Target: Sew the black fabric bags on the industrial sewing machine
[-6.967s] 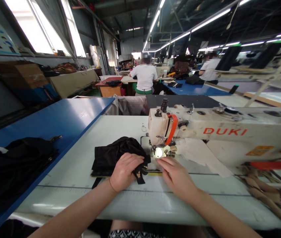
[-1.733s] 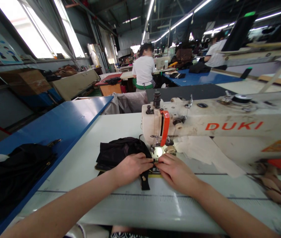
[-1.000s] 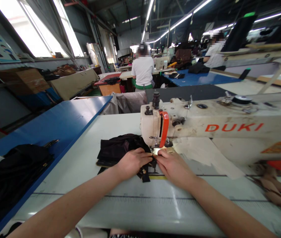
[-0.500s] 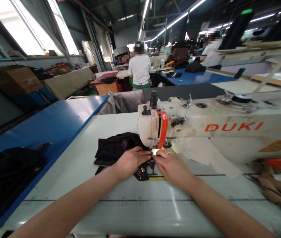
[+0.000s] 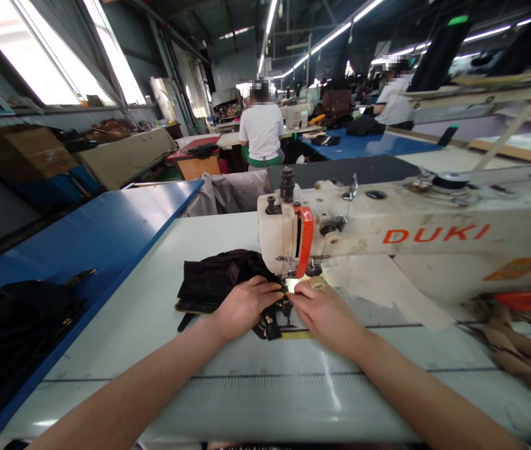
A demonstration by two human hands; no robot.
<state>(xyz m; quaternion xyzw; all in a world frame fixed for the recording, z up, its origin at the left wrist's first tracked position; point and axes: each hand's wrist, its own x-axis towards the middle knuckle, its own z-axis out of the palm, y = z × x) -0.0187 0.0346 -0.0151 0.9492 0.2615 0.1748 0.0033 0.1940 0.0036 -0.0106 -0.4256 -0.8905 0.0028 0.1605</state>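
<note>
A black fabric piece [image 5: 218, 278] with a zipper along its near edge lies on the pale sewing table, left of the needle. My left hand [image 5: 249, 306] rests on its right part, fingers closed and pressing the cloth beneath the needle area. My right hand [image 5: 326, 315] sits just across from it, fingertips pinched together at the edge of the same work near the presser foot. The fingertips of both hands nearly meet. A black strap end [image 5: 272, 326] with metal hardware hangs out below my left hand. The sewing machine head [image 5: 277, 234] stands right above, its lamp lit.
The machine arm [image 5: 434, 219] stretches to the right, with pale paper [image 5: 387, 284] under it. On the left, a blue table [image 5: 119, 212] bears more black fabric [image 5: 25, 331]. A ruler strip [image 5: 284, 378] crosses the near tabletop. Two people in white shirts work farther back.
The view has shifted slightly. Both hands keep nearly the same place on the black fabric by the needle; no clear movement of the cloth shows.
</note>
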